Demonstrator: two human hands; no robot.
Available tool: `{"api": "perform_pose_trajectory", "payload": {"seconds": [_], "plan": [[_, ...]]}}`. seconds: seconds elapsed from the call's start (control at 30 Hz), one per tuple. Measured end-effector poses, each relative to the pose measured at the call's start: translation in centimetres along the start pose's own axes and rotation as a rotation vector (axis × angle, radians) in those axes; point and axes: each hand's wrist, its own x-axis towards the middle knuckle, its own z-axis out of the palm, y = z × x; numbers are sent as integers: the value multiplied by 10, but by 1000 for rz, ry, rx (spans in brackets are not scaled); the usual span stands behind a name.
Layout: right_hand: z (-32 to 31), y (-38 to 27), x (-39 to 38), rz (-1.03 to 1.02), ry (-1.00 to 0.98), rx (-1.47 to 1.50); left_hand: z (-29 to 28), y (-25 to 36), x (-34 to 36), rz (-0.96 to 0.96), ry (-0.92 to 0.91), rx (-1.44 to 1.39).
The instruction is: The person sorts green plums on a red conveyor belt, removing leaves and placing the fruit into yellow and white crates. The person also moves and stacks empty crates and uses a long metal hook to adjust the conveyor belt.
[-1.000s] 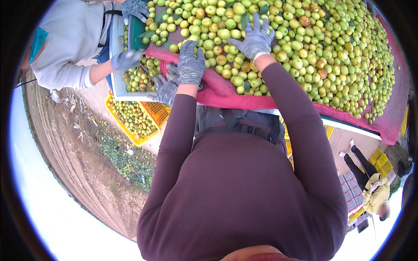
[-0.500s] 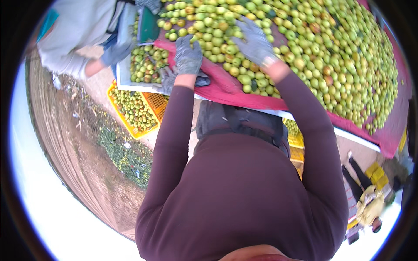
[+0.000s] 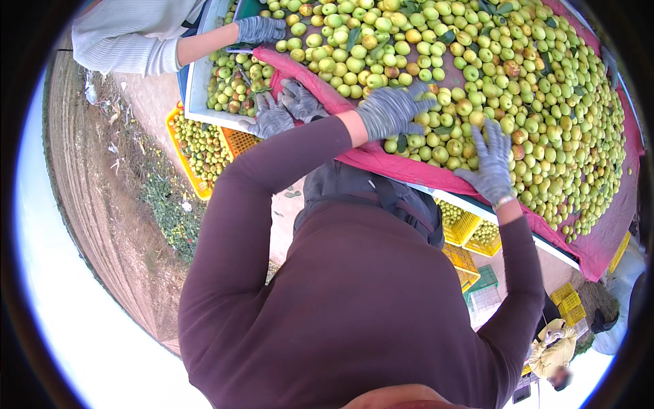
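My left hand [image 3: 392, 114], in a striped grey glove, reaches rightward across the near edge of a large spread of small round yellow-green fruits [image 3: 545, 129]. Its fingers are extended and rest on fruits. Farther right, my right hand [image 3: 493, 167], in a matching glove, lies with fingers spread on fruits beside the red cloth [image 3: 422, 174] along the table edge. Neither hand holds a fruit that I can see. To the left of my left hand, two grey gloves [image 3: 272, 117] lie at the cloth's edge; no arm shows at them.
A co-worker's gloved hand [image 3: 261, 29] reaches in from the upper left, above a white-rimmed bin [image 3: 197, 102] of fruits. Below stand a yellow crate [image 3: 178, 140] of fruits at left and more yellow crates [image 3: 463, 228] at right. Another person [image 3: 553, 347] is at lower right.
Both my hands have moved right along the fruit, the right one also nearer to me. The co-worker's hand has swung up and in over the table's left end.
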Motion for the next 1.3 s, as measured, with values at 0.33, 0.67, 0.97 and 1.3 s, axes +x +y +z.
{"api": "perform_pose_trajectory", "payload": {"seconds": [0.33,0.67,0.97,1.3], "plan": [[30,-13,40,-430,-226,-168,32,-1,-5,313,-249,158],[64,-49,89,-471,35,-119,-7,-61,2,210,-179,211],[74,-94,154,-361,80,-64,-40,-124,-4,-50,-138,433],[68,-139,200,17,207,400,-43,-156,2,-372,465,141]]}}
